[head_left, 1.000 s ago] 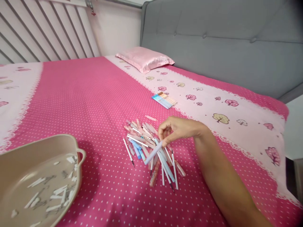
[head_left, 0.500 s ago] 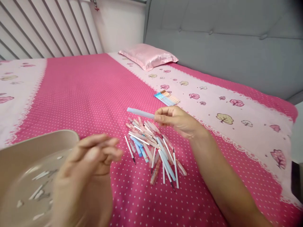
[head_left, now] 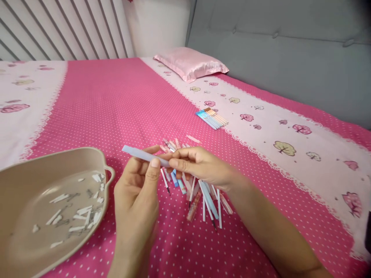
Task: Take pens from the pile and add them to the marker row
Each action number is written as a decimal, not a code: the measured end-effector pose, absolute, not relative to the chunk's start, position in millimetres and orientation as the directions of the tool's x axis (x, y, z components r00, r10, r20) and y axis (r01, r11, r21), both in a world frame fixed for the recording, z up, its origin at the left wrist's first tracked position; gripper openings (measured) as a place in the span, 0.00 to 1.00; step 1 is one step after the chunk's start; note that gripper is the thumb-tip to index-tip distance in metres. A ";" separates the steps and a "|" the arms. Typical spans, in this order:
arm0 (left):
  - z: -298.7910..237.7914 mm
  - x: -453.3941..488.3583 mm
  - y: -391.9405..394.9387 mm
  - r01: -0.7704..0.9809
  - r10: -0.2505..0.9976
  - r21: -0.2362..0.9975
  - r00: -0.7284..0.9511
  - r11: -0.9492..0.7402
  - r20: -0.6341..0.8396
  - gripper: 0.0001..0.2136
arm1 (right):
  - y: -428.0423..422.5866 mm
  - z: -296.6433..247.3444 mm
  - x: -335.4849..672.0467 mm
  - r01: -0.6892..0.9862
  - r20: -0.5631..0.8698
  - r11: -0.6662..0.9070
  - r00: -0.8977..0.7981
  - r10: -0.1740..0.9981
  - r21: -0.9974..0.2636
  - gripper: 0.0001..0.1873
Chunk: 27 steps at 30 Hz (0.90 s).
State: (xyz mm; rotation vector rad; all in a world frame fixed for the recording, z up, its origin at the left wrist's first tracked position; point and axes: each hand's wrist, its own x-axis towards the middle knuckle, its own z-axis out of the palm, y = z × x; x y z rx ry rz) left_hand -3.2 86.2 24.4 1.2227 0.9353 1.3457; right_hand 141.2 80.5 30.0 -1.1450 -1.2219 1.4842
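Observation:
Both hands hold one pale blue pen (head_left: 139,153) level above the pink dotted bedsheet (head_left: 116,104). My left hand (head_left: 138,189) pinches its middle between thumb and fingers. My right hand (head_left: 199,166) grips the pen's right end with closed fingers. Just behind and under my right hand lies a loose pile of pens (head_left: 199,197), white, blue and pink, some with dark tips.
A beige tray (head_left: 17,181) with small white paper scraps sits at the lower left. A neat row of pens (head_left: 212,117) lies further up on the pale tree-print band. A pink pillow (head_left: 189,63) and a grey headboard (head_left: 275,58) stand at the back.
My right hand lifted one pale blue pen out of the pile and carried it left. My left hand came up into view and took hold of the pen too.

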 end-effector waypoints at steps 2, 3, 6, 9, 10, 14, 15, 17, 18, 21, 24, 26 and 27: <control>24.3 -5.0 88.0 -0.164 0.982 0.969 -0.007 -0.186 0.187 0.10 | 82.9 28.5 143.8 0.087 -0.097 -0.087 -0.118 0.988 -0.992 0.11; 23.7 -6.0 89.1 -0.142 0.980 0.970 -0.038 -0.197 0.193 0.10 | 84.5 27.1 145.3 0.188 -0.068 -0.055 -0.061 0.996 -0.981 0.10; 21.2 -8.7 92.1 -0.083 0.975 0.974 -0.091 -0.211 0.204 0.10 | 88.3 23.2 150.4 0.475 0.016 -0.018 0.067 0.998 -0.880 0.07; 20.2 -9.7 93.1 -0.051 0.976 0.977 -0.077 -0.208 0.203 0.10 | 87.1 24.2 159.9 0.672 -0.017 -0.062 0.074 0.997 -0.738 0.05; 20.1 -9.6 93.0 -0.048 0.976 0.976 -0.070 -0.210 0.207 0.10 | 85.4 26.3 164.7 0.739 -0.039 -0.084 0.078 0.996 -0.668 0.05; 18.4 -9.6 92.9 -0.025 0.975 0.975 -0.024 -0.223 0.222 0.09 | 76.3 39.2 187.0 0.935 -0.237 -0.172 0.099 0.966 -0.309 0.06; 17.5 -10.0 93.2 0.000 0.977 0.978 0.018 -0.211 0.211 0.09 | 74.7 42.2 191.2 0.951 -0.316 -0.184 0.100 0.943 -0.248 0.06; 15.9 -10.7 93.9 0.093 0.973 0.978 0.158 -0.187 0.171 0.10 | 73.7 46.1 196.1 0.963 -0.443 -0.212 0.119 0.888 -0.166 0.09; 15.7 -11.1 94.1 0.162 0.959 0.970 0.247 -0.183 0.140 0.10 | 74.4 46.7 196.8 0.966 -0.480 -0.227 0.140 0.866 -0.128 0.11; 18.2 -11.1 91.7 0.366 0.833 0.901 0.553 -0.233 -0.010 0.08 | 80.0 43.9 195.4 0.976 -0.535 -0.219 0.183 0.825 -0.005 0.15; 22.4 -8.6 82.0 0.439 0.540 0.812 0.820 -0.385 -0.188 0.09 | 86.0 37.0 196.1 0.983 -0.602 -0.186 0.143 0.786 -0.010 0.11; 22.3 -4.6 71.3 0.417 0.354 0.763 0.898 -0.494 -0.261 0.08 | 88.1 31.9 200.0 0.976 -0.636 -0.208 0.117 0.762 -0.069 0.10; 20.6 -1.8 65.2 0.405 0.295 0.742 0.912 -0.534 -0.285 0.08 | 88.7 29.4 202.6 0.968 -0.648 -0.229 0.107 0.754 -0.107 0.10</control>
